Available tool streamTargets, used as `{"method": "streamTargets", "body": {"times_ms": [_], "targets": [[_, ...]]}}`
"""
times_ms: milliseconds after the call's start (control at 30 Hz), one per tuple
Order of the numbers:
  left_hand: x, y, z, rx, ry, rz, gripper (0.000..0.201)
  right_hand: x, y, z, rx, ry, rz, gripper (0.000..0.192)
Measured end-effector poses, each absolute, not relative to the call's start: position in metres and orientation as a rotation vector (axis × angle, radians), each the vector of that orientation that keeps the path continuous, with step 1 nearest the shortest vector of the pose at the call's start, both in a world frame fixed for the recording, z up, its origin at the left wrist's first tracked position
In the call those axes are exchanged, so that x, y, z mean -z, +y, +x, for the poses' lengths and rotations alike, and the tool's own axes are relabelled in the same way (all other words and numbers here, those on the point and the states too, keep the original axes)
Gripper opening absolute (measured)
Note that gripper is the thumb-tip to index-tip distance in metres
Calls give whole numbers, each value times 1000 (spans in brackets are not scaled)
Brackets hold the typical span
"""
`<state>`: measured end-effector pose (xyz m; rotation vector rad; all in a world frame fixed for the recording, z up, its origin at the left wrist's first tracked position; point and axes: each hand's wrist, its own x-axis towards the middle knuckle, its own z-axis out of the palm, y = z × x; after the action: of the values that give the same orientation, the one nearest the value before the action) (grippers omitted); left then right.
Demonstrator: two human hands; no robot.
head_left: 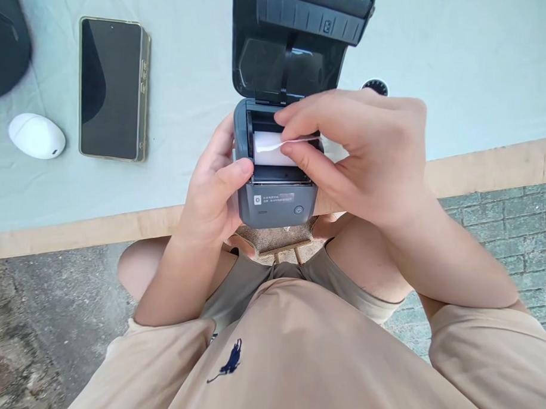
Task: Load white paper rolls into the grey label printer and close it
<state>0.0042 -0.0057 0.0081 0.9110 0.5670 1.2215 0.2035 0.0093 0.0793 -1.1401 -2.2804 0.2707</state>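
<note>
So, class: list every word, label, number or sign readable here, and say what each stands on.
Small white print on the dark grey plastic printer's front panel: too small to read.
Small mark on the printer's open black lid: unreadable.
Dark blue embroidered emblem on the beige shirt: a figure, no letters.

The raised lid [290, 47] of the portable printer [275, 198] stands upright directly behind the paper bay and blocks any approach from the far side. The left hand [215, 187] closes off the printer's left flank; the right hand [359, 154] covers the bay from the right and from above, over the paper roll [270, 149]. To the left, the smartphone [112, 88] and the white oval device [36, 136] lie well apart from the printer, with bare tablecloth [192, 76] between. Right of the lid, a small dark round object [374, 86] sits near; beyond it the cloth is open. The table edge [493, 167] bounds the near side.
</note>
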Motion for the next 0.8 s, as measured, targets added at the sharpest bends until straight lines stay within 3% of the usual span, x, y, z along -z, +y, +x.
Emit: {"method": "streamTargets", "body": {"times_ms": [100, 167, 267, 367, 500, 700, 800], "targets": [[-7, -5, 6, -1228, 542, 911, 49, -76, 6, 207, -61, -2231, -1084, 29], [-6, -4, 6, -1234, 532, 913, 48, -73, 3, 207, 31, -2259, -971, 21], [0, -2, 4, -1240, 530, 927, 52, -67, -3, 205, 67, -2310, -757, 10], [9, -2, 0, -1238, 526, 977, 56, -61, -7, 201, 49, -2258, -740, 16], [25, 1, -5, -1249, 451, 1109, 72, -61, -6, 205, -32, -2232, -723, 30], [64, 21, -5, -1311, 389, 1278, 120, -70, 0, 216, -92, -2341, -907, 17], [65, 22, -6, -1346, 303, 1293, 128, -73, -1, 217, -131, -2351, -882, 14]]}}
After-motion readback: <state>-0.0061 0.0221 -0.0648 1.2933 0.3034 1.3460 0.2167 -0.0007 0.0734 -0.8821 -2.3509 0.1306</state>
